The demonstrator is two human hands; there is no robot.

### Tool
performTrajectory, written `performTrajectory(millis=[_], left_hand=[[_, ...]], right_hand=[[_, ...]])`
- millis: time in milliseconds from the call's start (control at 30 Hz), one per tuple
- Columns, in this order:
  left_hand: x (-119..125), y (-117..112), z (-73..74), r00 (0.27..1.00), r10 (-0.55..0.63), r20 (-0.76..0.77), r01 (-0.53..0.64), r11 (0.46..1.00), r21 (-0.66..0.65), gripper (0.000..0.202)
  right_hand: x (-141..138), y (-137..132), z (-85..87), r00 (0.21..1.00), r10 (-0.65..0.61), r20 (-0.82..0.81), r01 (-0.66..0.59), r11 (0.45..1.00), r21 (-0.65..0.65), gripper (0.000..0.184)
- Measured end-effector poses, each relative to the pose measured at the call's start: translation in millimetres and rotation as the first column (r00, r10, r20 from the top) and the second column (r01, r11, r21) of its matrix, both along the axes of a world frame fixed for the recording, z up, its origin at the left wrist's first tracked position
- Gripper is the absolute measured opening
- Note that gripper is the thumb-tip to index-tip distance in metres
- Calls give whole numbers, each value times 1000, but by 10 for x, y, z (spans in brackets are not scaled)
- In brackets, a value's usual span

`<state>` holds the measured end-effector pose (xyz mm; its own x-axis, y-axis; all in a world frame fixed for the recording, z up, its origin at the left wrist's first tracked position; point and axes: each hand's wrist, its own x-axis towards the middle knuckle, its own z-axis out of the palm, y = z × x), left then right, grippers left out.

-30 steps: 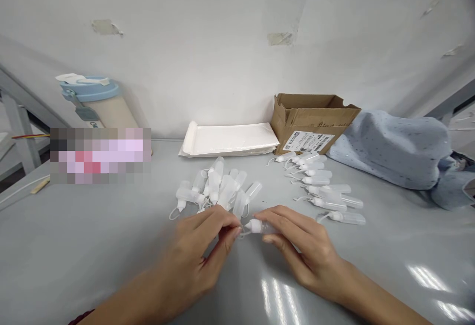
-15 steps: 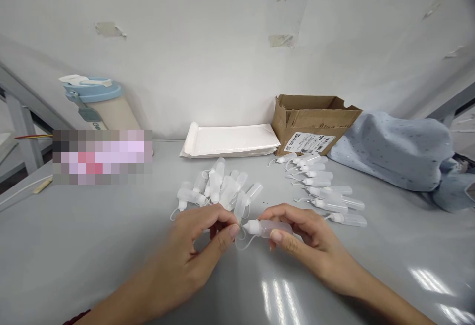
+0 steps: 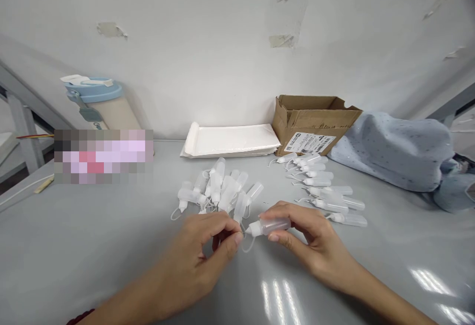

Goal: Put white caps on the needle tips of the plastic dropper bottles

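Observation:
My right hand point(image 3: 302, 233) holds a small clear squeeze bottle point(image 3: 274, 224) between thumb and fingers, lying nearly level with its white nozzle toward the left. From the bottle's neck a thin white strap loops down and up toward my left hand point(image 3: 217, 248). The left thumb and forefinger are pinched together at the nozzle tip; what sits between them is too small to make out. Just beyond my hands lies a loose heap of similar squeeze bottles point(image 3: 228, 191). To the right, more bottles point(image 3: 330, 205) lie in a rough row, nozzles mostly leftward.
Against the wall stand white padded envelopes point(image 3: 233, 139) and an open cardboard box point(image 3: 315, 122) with a label. Blue speckled cloth point(image 3: 401, 149) lies at the right. A blue-lidded tumbler point(image 3: 111, 107) is at the back left, behind a blurred-out patch on the grey table point(image 3: 111, 236).
Both hands have shifted slightly; the left has moved a little right and down. The bottle's nozzle end has dipped slightly, and its strap loop is narrower.

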<state>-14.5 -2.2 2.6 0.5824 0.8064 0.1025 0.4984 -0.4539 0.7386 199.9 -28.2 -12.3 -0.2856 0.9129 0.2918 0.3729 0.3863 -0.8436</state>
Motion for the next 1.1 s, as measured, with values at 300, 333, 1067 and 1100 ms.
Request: performTrajectory(millis=[300, 333, 1067, 1100], left_hand=[[4, 31, -2, 1000, 1, 12, 1, 995, -104, 27], [7, 34, 1, 1000, 2, 16, 0, 995, -102, 27], [-261, 228, 146, 835, 543, 83, -413, 520, 748, 16], [-276, 247, 130, 827, 559, 62, -398, 503, 767, 15]], right_hand=[[18, 33, 60, 1000, -1, 27, 0, 999, 37, 17], [20, 32, 59, 999, -6, 36, 5, 999, 34, 17], [271, 156, 57, 850, -435, 298, 228, 812, 537, 10], [289, 164, 50, 837, -440, 324, 214, 810, 546, 10]])
